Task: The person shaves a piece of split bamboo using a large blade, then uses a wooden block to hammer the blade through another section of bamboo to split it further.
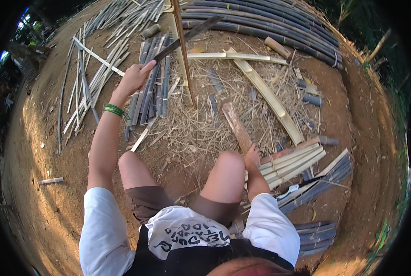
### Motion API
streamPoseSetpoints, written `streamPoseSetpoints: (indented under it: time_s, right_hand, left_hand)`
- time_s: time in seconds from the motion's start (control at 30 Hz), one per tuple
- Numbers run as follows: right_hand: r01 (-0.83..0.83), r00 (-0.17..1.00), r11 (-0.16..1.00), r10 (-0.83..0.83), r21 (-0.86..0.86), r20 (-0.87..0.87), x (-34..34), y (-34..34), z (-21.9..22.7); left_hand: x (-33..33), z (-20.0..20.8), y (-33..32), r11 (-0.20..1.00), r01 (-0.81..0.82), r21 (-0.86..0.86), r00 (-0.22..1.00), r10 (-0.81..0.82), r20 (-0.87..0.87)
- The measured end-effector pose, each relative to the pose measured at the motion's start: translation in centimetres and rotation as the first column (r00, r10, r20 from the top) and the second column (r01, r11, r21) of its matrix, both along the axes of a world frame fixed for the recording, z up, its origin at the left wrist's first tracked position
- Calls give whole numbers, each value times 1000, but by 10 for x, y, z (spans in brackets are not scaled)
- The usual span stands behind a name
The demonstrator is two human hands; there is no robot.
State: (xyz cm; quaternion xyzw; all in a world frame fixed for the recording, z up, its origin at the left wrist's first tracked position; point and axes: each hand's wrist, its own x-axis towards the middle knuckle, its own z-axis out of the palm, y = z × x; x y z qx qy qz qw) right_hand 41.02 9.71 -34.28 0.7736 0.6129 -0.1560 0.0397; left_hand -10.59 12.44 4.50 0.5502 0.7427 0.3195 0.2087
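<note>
My left hand [134, 80], a green band at its wrist, is closed round the handle end of a machete [189, 36]. The long dark blade slants up to the right and meets an upright split bamboo pole [183, 60]; I cannot tell if it is in the split or only against it. By my right knee, my right hand [252, 157] grips the near end of a thick reddish-brown wooden club [236, 124]. The club's far end points up and left, over shavings, apart from the pole.
Split bamboo strips [152, 87] lie left of the pole, more pale strips [95, 83] farther left. Dark bamboo poles [265, 25] are stacked at the back. A wide split bamboo length [269, 96] crosses the shavings. At right, a white-and-black-handled knife [292, 188] rests by bamboo slats [297, 163].
</note>
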Motion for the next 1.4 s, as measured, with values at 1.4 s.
streamPoseSetpoints:
  time_s: [1.4]
  right_hand:
    - [34, 396, 920, 346, 390, -851, -128, 89, 425]
  left_hand:
    - [-1, -54, 24, 980, -2, -197, 977, -39, -208]
